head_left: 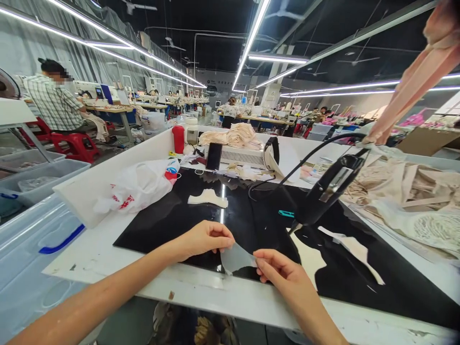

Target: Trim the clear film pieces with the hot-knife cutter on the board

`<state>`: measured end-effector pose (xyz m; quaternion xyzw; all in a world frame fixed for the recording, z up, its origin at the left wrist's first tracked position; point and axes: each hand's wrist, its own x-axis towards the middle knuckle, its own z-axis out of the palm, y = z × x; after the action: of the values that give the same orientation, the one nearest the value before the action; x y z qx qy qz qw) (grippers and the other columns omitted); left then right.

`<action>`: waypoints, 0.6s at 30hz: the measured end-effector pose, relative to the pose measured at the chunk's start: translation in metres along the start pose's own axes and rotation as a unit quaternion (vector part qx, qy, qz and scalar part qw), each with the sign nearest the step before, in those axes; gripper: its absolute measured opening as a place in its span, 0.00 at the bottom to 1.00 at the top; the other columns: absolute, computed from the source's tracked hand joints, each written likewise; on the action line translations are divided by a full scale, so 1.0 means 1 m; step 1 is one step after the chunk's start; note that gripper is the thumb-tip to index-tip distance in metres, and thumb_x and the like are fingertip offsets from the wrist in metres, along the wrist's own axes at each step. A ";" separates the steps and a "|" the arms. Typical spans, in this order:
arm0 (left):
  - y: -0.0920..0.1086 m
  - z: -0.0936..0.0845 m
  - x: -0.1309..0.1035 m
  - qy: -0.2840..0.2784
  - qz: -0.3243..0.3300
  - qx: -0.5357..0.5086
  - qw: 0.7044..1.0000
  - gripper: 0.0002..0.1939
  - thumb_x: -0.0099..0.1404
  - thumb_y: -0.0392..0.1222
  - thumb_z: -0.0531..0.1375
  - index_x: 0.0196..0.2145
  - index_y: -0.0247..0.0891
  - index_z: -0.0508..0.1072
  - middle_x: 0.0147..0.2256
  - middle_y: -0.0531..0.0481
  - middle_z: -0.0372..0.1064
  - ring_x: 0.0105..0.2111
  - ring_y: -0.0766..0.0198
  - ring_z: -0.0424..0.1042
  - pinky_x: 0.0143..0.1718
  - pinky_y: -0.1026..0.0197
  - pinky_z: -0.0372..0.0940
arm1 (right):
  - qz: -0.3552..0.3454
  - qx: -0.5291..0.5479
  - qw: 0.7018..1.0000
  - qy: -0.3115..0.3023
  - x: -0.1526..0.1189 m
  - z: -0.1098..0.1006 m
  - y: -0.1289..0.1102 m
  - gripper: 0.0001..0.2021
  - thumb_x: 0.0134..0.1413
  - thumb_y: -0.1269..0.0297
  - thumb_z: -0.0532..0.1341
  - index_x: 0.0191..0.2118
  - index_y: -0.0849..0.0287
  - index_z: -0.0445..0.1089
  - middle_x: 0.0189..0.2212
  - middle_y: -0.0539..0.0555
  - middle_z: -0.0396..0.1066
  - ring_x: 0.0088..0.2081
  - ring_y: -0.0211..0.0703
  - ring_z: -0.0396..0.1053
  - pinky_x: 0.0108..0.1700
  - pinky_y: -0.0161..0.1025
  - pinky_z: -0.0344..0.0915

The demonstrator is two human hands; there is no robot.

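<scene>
Between my hands, above the front edge of a black board (172,211), stretches a small translucent whitish piece of sheet material (235,261). Its upper left corner is pinched by my left hand (210,238). The right end sits between thumb and fingertips of my right hand (275,268). A cream cut fabric piece (312,258) lies just beyond my right hand, its upper end under the tip of a black machine arm (323,191). Another cream piece (207,198) rests flat past my left hand. Farther right lies a narrow curved pale piece (355,249).
Left of the board sits a white plastic bag (143,184). Teal snips (286,213) lie near the machine arm. At the back stand a phone (213,156), a red cup (178,139) and stacked cream fabric (240,135). Beige pieces (406,187) are heaped at right. A person (57,98) sits far left.
</scene>
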<state>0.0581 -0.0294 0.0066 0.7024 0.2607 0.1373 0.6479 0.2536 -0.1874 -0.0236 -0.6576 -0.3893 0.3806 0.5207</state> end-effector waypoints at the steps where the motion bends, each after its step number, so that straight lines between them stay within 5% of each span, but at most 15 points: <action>1: 0.000 -0.002 -0.001 0.001 -0.003 0.010 1.000 0.14 0.62 0.50 0.66 0.36 0.35 0.78 0.31 0.52 0.72 0.31 0.67 0.68 0.31 0.64 0.61 | 0.001 0.001 1.000 -0.009 0.002 0.002 0.002 0.19 0.48 0.43 0.69 0.37 0.54 0.80 0.28 0.52 0.77 0.31 0.45 0.73 0.36 0.40 0.73; 9: 0.010 -0.016 -0.008 0.036 -0.068 0.061 0.995 0.13 0.60 0.51 0.64 0.34 0.38 0.75 0.30 0.55 0.66 0.29 0.69 0.60 0.28 0.67 0.53 | -0.001 -0.010 1.000 -0.025 0.004 0.018 -0.014 0.17 0.49 0.46 0.68 0.32 0.56 0.76 0.26 0.50 0.74 0.29 0.41 0.70 0.37 0.37 0.70; 18: 0.006 -0.026 -0.006 0.050 -0.066 0.063 0.995 0.10 0.60 0.48 0.63 0.34 0.38 0.73 0.26 0.58 0.60 0.23 0.73 0.53 0.23 0.68 0.47 | -0.053 -0.042 0.997 -0.033 0.001 0.033 -0.022 0.13 0.51 0.50 0.65 0.30 0.55 0.74 0.24 0.48 0.70 0.28 0.40 0.66 0.33 0.36 0.62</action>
<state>0.0403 -0.0115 0.0169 0.7155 0.3467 0.1129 0.5959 0.2219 -0.1703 -0.0073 -0.6446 -0.4562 0.3569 0.4991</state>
